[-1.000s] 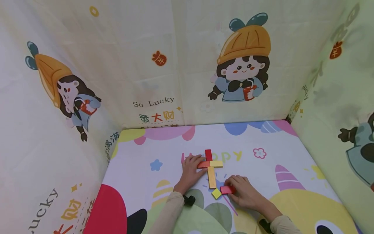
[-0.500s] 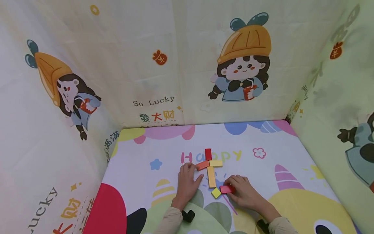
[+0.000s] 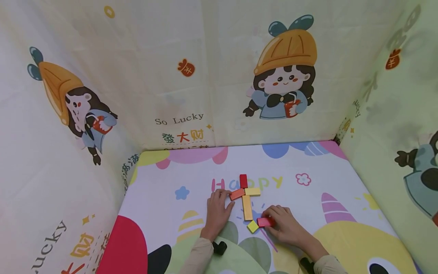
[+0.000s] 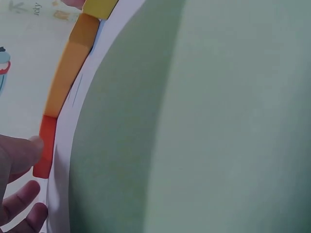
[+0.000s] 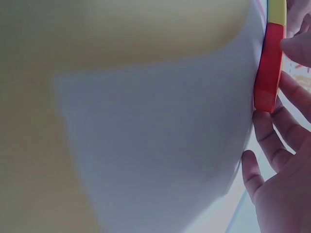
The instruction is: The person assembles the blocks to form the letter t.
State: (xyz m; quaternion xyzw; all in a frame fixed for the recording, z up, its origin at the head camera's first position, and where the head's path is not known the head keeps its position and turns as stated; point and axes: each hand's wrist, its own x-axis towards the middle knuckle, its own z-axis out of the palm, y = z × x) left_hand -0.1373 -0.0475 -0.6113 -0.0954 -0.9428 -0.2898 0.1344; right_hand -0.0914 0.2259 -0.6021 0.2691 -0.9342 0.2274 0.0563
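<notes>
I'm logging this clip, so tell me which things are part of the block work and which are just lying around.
In use: left hand touching the orange-red block; right hand pinching the red block; yellow square; long orange block; yellow block; top red block.

Lying about: printed mat; cartoon cloth walls.

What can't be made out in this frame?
- Head view: the right hand covers the right end of the red block.
- Left wrist view: the blurred mat fills the frame; the orange block shows edge-on only.
- Right wrist view: the yellow piece is cut off at the top edge.
</notes>
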